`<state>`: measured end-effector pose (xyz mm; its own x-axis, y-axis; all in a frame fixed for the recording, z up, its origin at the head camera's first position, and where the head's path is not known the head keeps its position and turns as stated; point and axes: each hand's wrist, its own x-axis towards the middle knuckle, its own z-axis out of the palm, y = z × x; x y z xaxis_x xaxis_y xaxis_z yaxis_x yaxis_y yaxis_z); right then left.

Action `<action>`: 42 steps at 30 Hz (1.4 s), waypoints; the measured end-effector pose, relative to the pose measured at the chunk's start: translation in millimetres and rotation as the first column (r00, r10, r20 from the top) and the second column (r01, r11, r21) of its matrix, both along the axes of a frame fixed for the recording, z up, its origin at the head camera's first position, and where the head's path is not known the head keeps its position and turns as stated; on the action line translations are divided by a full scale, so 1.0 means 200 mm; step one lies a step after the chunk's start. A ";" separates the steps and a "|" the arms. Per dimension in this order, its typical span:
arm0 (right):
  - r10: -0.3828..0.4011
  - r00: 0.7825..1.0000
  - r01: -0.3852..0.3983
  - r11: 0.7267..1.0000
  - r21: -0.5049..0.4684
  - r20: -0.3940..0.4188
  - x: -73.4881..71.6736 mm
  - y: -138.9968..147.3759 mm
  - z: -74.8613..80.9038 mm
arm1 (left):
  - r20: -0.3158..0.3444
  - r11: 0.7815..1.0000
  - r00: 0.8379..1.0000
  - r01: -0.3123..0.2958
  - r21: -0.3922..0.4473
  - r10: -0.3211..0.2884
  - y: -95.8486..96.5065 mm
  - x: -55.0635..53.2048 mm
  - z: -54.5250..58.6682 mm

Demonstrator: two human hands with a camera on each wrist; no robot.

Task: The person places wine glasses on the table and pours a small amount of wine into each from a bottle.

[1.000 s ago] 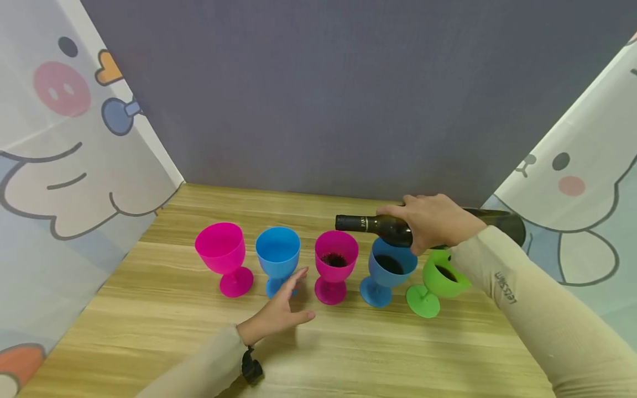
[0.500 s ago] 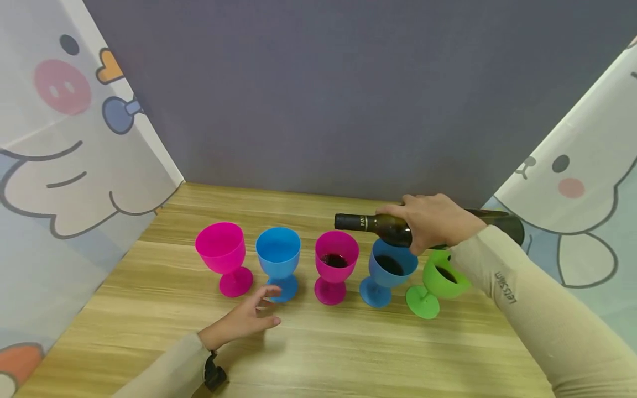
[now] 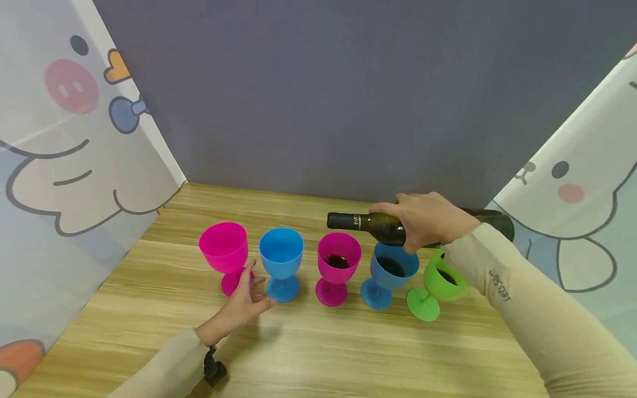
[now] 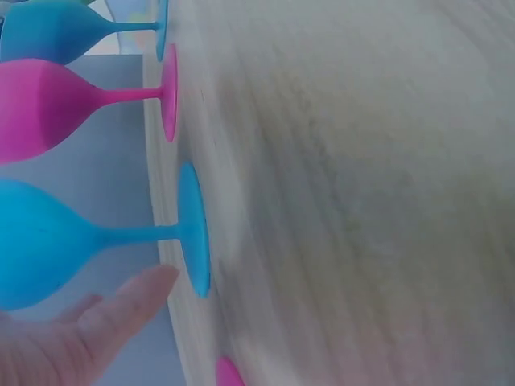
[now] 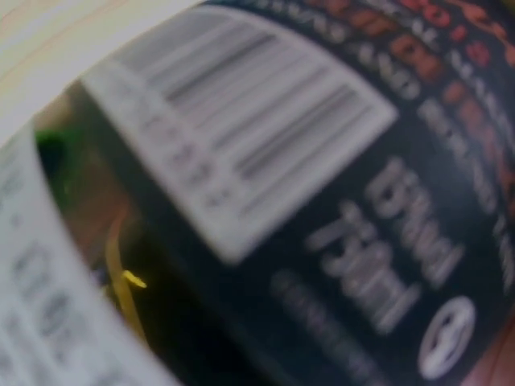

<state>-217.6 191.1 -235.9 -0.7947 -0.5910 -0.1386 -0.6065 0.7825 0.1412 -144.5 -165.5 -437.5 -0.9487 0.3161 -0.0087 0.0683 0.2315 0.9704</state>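
My right hand [image 3: 423,220] grips a dark wine bottle [image 3: 385,228] round its body. The bottle lies nearly level above the right-hand goblets, its capped-looking neck pointing left; its label [image 5: 322,201] fills the right wrist view. Below it stand a blue goblet [image 3: 393,271] and a tilted-looking green goblet [image 3: 443,282], both with dark liquid. The middle pink goblet [image 3: 340,262] also holds some. My left hand [image 3: 241,301], fingers spread, reaches between the far-left pink goblet [image 3: 224,249] and the left blue goblet [image 3: 281,254], its thumb [image 4: 141,301] close to that blue stem. No liquid shows in these two.
The goblets stand in a row on a wood-grain table [image 3: 348,354]. A grey panel [image 3: 308,99] rises behind them. Cartoon-printed sheets [image 3: 89,166] flank the table on both sides. A black strap device [image 3: 214,367] is on my left wrist.
My left hand has moved left, from in front of the left blue goblet toward the far-left pink one. The bottle in my right hand has shifted slightly left.
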 end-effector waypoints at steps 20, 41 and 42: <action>0.062 0.998 -0.062 0.998 0.033 -0.010 -0.03 -0.14 0.03 | -0.064 0.982 0.982 -0.176 0.067 0.180 0.17 -0.12 0.00; 0.075 0.997 -0.077 0.991 0.111 0.017 -0.07 -0.27 0.02 | -0.246 0.927 0.896 -0.335 0.171 0.369 0.20 -0.18 0.02; 0.077 0.997 -0.078 0.991 0.108 0.016 -0.07 -0.28 0.02 | -0.256 0.926 0.894 -0.331 0.179 0.369 0.20 -0.19 0.02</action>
<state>-231.0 135.9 -231.4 -0.7450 -0.6315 -0.2148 -0.6668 0.7134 0.2154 -182.0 -126.5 -433.0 -0.9550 -0.0564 0.2911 0.2784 0.1665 0.9459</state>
